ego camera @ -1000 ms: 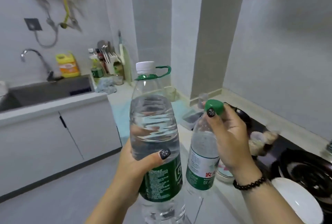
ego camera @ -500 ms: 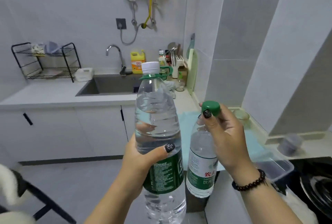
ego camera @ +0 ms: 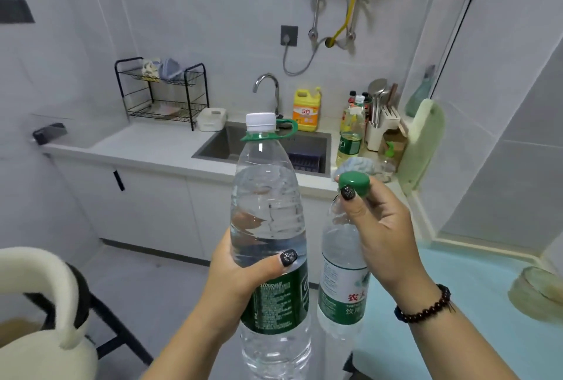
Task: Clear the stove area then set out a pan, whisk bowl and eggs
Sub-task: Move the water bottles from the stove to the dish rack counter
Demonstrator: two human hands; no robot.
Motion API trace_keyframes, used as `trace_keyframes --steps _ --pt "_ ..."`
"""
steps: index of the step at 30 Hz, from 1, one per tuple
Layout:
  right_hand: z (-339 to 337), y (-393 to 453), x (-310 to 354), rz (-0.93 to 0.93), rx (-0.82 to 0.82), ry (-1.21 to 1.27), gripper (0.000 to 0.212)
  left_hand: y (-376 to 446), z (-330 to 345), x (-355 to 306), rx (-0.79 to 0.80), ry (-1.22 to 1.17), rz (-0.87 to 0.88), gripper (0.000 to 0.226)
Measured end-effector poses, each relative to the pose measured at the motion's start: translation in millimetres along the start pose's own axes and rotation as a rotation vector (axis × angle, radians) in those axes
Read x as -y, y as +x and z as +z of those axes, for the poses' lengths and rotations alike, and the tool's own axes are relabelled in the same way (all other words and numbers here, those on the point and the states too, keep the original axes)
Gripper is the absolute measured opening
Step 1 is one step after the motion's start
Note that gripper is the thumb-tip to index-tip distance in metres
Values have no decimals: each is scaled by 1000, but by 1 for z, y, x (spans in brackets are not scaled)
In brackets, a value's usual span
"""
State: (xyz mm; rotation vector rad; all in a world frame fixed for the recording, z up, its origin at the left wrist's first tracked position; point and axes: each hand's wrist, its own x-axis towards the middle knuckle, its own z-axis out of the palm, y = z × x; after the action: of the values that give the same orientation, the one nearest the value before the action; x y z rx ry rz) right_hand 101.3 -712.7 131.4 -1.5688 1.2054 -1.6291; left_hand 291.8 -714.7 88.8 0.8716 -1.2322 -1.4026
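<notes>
Two bottles on the move

The left hand [ego camera: 240,270] holds the big bottle [ego camera: 268,227]; the right hand [ego camera: 380,227] holds the small bottle [ego camera: 342,282] by its cap. Both held up, upright — set them gently on the surface [ego camera: 158,148] by the sink [ego camera: 222,142] — bottoms flat

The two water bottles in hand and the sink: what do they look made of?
Large white-capped water bottle and smaller green-capped water bottle: clear, glossy thin plastic, ribbed walls showing the water. Recessed grey sink: probably brushed stainless steel, dull metallic sheen.

Home kitchen, shown by a sink [ego camera: 268,148] and tap [ego camera: 268,87] beyond the hands, dish rack [ego camera: 164,93] further left, tiled walls.
</notes>
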Motion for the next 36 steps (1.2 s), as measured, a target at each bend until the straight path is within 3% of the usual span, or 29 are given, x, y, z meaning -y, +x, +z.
trace_keyframes --steps 15,21,31,36 --pt "203 199 -97 11 -8 50 33 208 -222 -21 -124 88 20 79" --pt "277 263 -120 22 92 120 21 256 -292 -29 -207 93 14 80" --pt "410 404 -187 -4 277 150 36 374 -409 -27 -406 118 -9 87" --pt "485 485 -213 -4 399 151 26 447 -468 -37 -531 106 -10 110"
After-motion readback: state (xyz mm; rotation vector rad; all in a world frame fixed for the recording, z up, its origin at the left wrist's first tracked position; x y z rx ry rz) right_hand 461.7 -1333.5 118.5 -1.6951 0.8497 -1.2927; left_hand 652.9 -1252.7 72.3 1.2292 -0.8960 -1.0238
